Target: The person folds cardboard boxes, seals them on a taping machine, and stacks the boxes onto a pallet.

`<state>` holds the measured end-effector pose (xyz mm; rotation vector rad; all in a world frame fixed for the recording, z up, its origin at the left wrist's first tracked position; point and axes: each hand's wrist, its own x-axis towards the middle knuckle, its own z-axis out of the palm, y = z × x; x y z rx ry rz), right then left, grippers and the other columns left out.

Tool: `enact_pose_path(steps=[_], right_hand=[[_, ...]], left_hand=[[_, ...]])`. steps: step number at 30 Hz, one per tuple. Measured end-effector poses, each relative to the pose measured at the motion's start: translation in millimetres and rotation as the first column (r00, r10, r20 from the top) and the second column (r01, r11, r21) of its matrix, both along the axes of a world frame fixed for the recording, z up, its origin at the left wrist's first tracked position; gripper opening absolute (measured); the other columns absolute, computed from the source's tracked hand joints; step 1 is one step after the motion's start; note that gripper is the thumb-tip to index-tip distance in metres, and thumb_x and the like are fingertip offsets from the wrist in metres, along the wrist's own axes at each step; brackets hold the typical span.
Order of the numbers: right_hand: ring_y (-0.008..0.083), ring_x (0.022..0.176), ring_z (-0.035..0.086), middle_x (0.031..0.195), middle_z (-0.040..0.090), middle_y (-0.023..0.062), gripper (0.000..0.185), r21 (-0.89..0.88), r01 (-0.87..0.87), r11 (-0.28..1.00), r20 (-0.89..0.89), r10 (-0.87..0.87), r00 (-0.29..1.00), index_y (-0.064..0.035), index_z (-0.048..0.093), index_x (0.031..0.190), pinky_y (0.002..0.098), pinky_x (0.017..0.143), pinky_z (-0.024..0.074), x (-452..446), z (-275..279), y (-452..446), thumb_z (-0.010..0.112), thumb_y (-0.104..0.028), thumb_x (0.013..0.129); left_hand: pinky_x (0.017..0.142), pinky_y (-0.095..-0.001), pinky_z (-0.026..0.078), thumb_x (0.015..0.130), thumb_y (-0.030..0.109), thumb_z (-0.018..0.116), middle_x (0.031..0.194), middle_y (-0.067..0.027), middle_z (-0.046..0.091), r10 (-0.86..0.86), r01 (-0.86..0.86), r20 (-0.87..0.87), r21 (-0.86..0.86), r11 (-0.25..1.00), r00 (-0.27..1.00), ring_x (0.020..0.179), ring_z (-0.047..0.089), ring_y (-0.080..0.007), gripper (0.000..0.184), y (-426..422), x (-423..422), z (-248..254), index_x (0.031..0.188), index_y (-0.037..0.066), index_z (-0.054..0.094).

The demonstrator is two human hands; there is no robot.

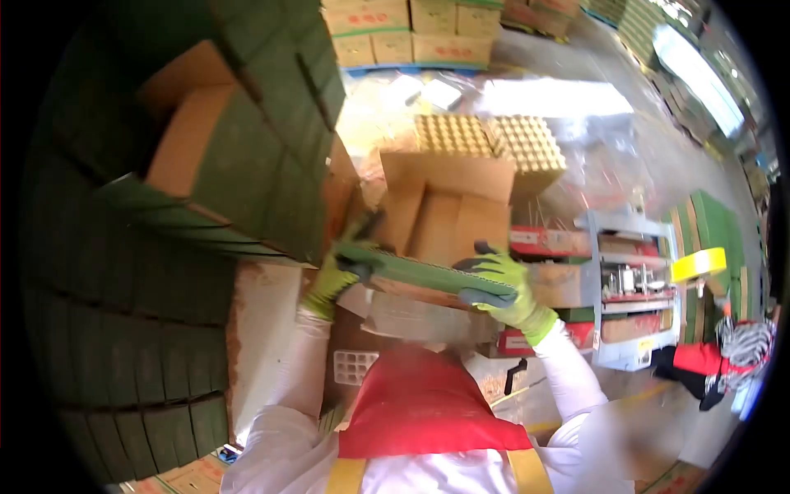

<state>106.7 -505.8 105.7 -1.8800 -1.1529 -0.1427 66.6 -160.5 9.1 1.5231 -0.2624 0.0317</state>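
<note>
An open cardboard box point(448, 222), brown inside and green outside, is in front of my body with its flaps spread. My left hand point(341, 267), in a yellow-green glove with dark grey fingertips, grips the green near flap at its left end. At the other end of that flap, my right hand point(504, 284), gloved the same way, has its fingers over the top edge. The bottom of the box looks bare. Below the flap lies a pale cardboard piece point(420, 317), partly hidden by my red apron point(428, 403).
Stacks of green boxes point(132, 346) rise on the left, one with its flap open. Beyond the box stand yellowish egg-tray-like stacks point(485, 140). To the right is a carton-sealing machine point(634, 284) with a yellow tape roll point(698, 264). Cartons on a pallet point(411, 33) stand at the back.
</note>
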Motion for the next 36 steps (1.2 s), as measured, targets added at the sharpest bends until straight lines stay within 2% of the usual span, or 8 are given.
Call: enact_pose_path(steps=[2, 4, 8, 15, 20, 26, 34, 36], right_hand=[[0.027, 0.114, 0.055, 0.118, 0.062, 0.0081, 0.057, -0.346, 0.068, 0.936, -0.054, -0.092, 0.994, -0.0119, 0.065, 0.111, 0.0479, 0.106, 0.0368, -5.3, -116.2, -51.5, 0.081, -0.011, 0.056], [0.0315, 0.125, 0.045, 0.133, 0.052, 0.0104, 0.067, -0.334, 0.261, 0.906, -0.313, -0.367, 0.876, -0.0095, 0.058, 0.124, 0.0487, 0.108, 0.0342, -28.1, -180.1, -94.4, 0.081, -0.013, 0.062], [0.0409, 0.129, 0.037, 0.136, 0.047, 0.0165, 0.062, -0.109, 0.723, 0.682, 0.08, -0.719, 0.691, -0.0057, 0.049, 0.132, 0.0508, 0.111, 0.0259, 58.6, -77.7, -15.0, 0.072, -0.027, 0.078], [0.0419, 0.121, 0.043, 0.127, 0.05, 0.0205, 0.055, -0.447, 0.575, 0.685, 0.026, -0.633, 0.774, -0.0013, 0.052, 0.123, 0.0521, 0.106, 0.0304, -36.0, -234.8, -22.3, 0.068, -0.029, 0.079], [0.0383, 0.122, 0.043, 0.128, 0.051, 0.0174, 0.059, -0.331, 0.664, 0.67, -0.06, -0.717, 0.694, -0.0032, 0.051, 0.126, 0.0475, 0.105, 0.0325, 9.6, -163.9, 14.2, 0.073, -0.024, 0.074], [0.0424, 0.139, 0.025, 0.151, 0.027, 0.0205, 0.111, 0.344, 0.01, 0.939, 0.24, -0.098, 0.966, -0.0023, 0.029, 0.144, 0.0558, 0.113, 0.0156, 23.1, 135.0, 286.9, 0.081, -0.054, 0.061], [0.0369, 0.108, 0.058, 0.109, 0.065, 0.0192, 0.039, 0.297, 0.008, 0.955, -0.185, 0.05, 0.981, -0.0046, 0.069, 0.102, 0.0518, 0.099, 0.0344, 24.4, 173.7, 294.7, 0.074, -0.034, 0.077], [0.035, 0.11, 0.058, 0.104, 0.067, 0.0142, 0.034, 0.359, 0.043, 0.932, -0.274, 0.061, 0.96, -0.0073, 0.07, 0.1, 0.0503, 0.096, 0.0354, 23.8, 164.3, 218.0, 0.076, -0.03, 0.075]], left_hand=[[0.083, -0.0261, 0.048, 0.076, 0.007, 0.067, 0.12, -0.0096, 0.06, -0.056, -0.01, -0.36, -0.18, 0.984, 0.931, 0.096, 0.06, -0.015, 0.072, -40.5, -9.3, -120.2, 0.142, 0.001, 0.04], [0.088, -0.0278, 0.046, 0.074, 0.008, 0.07, 0.135, -0.0117, 0.047, 0.436, -0.354, -0.196, 0.347, 0.868, 0.878, 0.107, 0.055, -0.0179, 0.073, -99.3, -31.4, -176.3, 0.141, 0.002, 0.042], [0.101, -0.0335, 0.039, 0.078, 0.01, 0.071, 0.143, -0.0156, 0.04, 0.726, -0.447, -0.117, 0.718, 0.534, 0.678, 0.125, 0.045, -0.025, 0.074, -146.6, -25.4, -193.3, 0.142, 0.003, 0.037], [0.103, -0.035, 0.04, 0.081, 0.004, 0.065, 0.135, -0.0185, 0.05, 0.599, -0.461, -0.341, 0.406, 0.789, 0.724, 0.121, 0.051, -0.0278, 0.073, -211.2, -22.9, -185.0, 0.145, 0.002, 0.031], [0.092, -0.0376, 0.048, 0.086, 0.015, 0.061, 0.124, -0.0187, 0.057, 0.028, 0.04, -0.606, 0.1, 0.994, 0.795, 0.109, 0.059, -0.0276, 0.056, -204.5, -5.0, -154.1, 0.137, 0.001, 0.041], [0.088, -0.0341, 0.049, 0.085, 0.012, 0.063, 0.128, -0.0124, 0.053, 0.401, -0.447, -0.263, -0.144, 0.883, 0.877, 0.114, 0.054, -0.0223, 0.056, -15.3, -23.0, 24.0, 0.136, 0.002, 0.041], [0.086, -0.0332, 0.051, 0.085, 0.008, 0.063, 0.13, -0.0059, 0.05, 0.646, -0.659, 0.132, 0.119, 0.743, 0.752, 0.118, 0.051, -0.0185, 0.058, 62.3, -19.3, 80.9, 0.138, 0.005, 0.04], [0.086, -0.0337, 0.051, 0.085, 0.007, 0.063, 0.13, -0.0066, 0.05, 0.555, -0.534, 0.023, -0.243, 0.81, 0.831, 0.118, 0.051, -0.0192, 0.058, 79.9, -24.7, 63.6, 0.139, 0.005, 0.04]])
